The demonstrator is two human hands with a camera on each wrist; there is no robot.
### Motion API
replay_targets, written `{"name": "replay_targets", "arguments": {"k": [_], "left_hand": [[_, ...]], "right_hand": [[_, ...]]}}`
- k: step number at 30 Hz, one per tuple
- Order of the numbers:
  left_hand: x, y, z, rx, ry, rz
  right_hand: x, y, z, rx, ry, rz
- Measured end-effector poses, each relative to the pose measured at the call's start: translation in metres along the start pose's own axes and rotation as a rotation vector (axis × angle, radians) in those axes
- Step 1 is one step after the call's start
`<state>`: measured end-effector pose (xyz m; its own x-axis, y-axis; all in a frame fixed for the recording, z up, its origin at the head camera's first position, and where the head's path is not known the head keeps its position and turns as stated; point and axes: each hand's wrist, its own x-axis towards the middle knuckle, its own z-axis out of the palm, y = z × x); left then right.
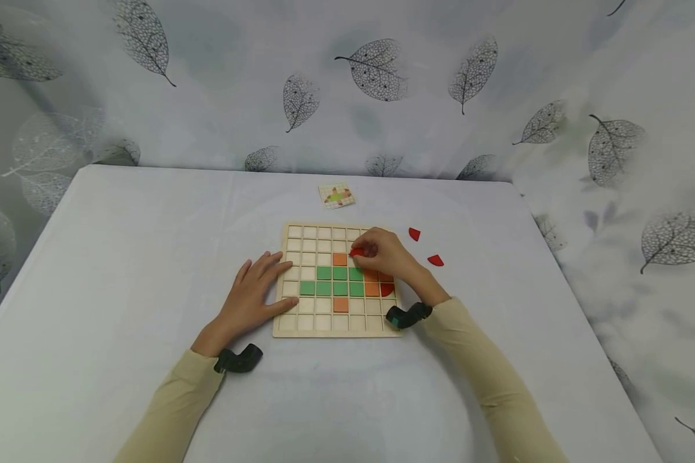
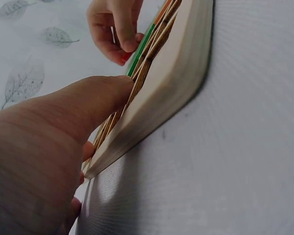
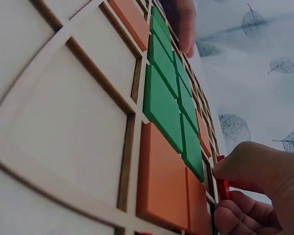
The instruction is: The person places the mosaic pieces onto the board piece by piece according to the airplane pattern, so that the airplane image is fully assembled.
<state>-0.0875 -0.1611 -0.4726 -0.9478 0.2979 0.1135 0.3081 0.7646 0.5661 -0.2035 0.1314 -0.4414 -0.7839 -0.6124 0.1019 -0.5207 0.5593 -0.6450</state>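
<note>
A wooden grid board (image 1: 336,334) lies on the table. My right hand (image 1: 385,252) pinches a red quarter-round tile (image 3: 221,181) between thumb and fingers, low over the board's upper right cells, just right of a single orange tile (image 1: 340,259). With fingers spread, my left hand (image 1: 255,292) rests on the board's left side; its thumb lies on the rim in the left wrist view. Two rows of green tiles (image 1: 340,289) fill the board's middle. Orange tiles (image 1: 372,289) sit at their right end, beside a red rounded tile (image 1: 387,289). Another orange tile (image 1: 340,305) lies below the green rows.
Two loose red tiles, one farther back (image 1: 414,234) and one nearer (image 1: 435,260), lie right of the board. Behind it is a small pattern card (image 1: 336,195). A white cloth covers the table (image 1: 150,257), and a leaf-print curtain (image 1: 208,96) hangs at its back edge.
</note>
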Motion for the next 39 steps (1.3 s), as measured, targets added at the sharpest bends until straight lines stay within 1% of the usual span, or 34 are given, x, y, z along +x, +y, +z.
{"name": "replay_targets", "arguments": {"k": [7, 11, 19, 25, 28, 36, 39], "left_hand": [[-0.001, -0.001, -0.001, -0.01, -0.007, -0.01], [-0.001, 0.0, -0.001, -0.018, -0.005, -0.006], [0.0, -0.001, 0.0, -0.011, -0.006, -0.008], [-0.001, 0.0, -0.001, -0.012, -0.001, -0.003], [0.0, 0.0, -0.001, -0.009, -0.001, -0.003], [-0.001, 0.0, -0.001, -0.005, -0.008, -0.01], [-0.001, -0.001, -0.001, -0.006, -0.005, -0.007]], "right_hand": [[0.007, 0.001, 0.004, 0.008, 0.003, -0.031], [0.009, 0.001, 0.004, 0.006, 0.006, -0.047], [0.018, -0.002, 0.006, 0.015, -0.025, -0.06], [0.024, -0.006, 0.008, 0.036, -0.074, -0.031], [0.025, -0.006, 0.009, 0.025, -0.089, -0.025], [0.023, -0.006, 0.008, 0.024, -0.101, -0.025], [0.023, -0.005, 0.008, 0.035, -0.09, -0.027]]}}
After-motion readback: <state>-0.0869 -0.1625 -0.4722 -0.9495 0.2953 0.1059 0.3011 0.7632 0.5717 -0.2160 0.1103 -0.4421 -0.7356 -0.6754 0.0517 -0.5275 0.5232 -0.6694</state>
